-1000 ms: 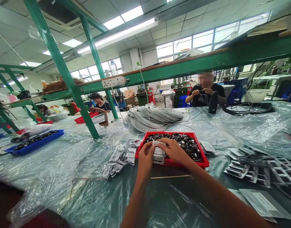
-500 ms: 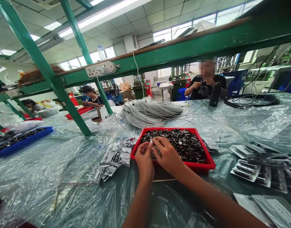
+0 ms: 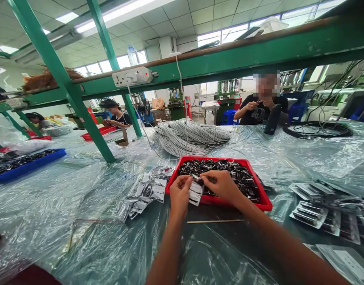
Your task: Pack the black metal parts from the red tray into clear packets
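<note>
My left hand pinches a small silvery plastic packet by its left side, over the near edge of a red tray. Dark marks or parts show across the packet. At its upper right corner are the closed thumb and fingers of my right hand; whether they grip the packet's edge or a small dark piece, I cannot tell. Many small black parts with shiny metal ends fill the tray. Just left of it lies a pile of similar silvery packets.
A thin stick lies before the tray; behind it sits a coil of grey cable. Packed black items are at right, a blue tray at far left. A green post rises from the plastic-covered table. Across sits a co-worker.
My hands have moved slightly apart, and the packet between them now hangs in plain view. The whole scene has shifted a little as my head moved.
</note>
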The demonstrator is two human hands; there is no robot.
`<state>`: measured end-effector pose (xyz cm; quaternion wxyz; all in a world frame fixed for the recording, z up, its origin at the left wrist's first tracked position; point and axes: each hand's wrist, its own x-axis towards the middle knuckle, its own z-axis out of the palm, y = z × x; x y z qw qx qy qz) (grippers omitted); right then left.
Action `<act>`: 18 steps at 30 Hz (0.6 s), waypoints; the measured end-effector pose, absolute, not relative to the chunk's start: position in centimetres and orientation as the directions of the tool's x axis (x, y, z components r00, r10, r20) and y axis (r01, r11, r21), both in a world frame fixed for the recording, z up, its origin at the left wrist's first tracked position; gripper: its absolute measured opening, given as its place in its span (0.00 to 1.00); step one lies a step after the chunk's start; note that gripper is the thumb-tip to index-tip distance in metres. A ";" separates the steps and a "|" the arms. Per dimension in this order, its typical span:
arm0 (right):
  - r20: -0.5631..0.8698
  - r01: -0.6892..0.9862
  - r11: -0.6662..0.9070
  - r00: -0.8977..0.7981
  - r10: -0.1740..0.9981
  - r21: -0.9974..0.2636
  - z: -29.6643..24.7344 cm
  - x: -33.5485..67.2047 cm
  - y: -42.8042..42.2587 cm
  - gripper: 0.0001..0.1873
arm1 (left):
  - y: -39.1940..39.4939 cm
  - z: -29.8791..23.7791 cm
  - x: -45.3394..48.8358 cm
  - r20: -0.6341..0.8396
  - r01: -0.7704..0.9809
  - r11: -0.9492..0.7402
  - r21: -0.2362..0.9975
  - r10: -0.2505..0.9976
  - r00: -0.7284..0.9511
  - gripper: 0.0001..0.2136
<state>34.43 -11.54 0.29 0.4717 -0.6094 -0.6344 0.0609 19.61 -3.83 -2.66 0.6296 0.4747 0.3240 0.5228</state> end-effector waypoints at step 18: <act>0.202 0.128 0.169 0.331 0.922 -0.977 0.1 34.1 -11.2 0.21 | -5.2 -2.1 19.9 0.124 -0.507 0.082 0.858 0.925 0.359 0.22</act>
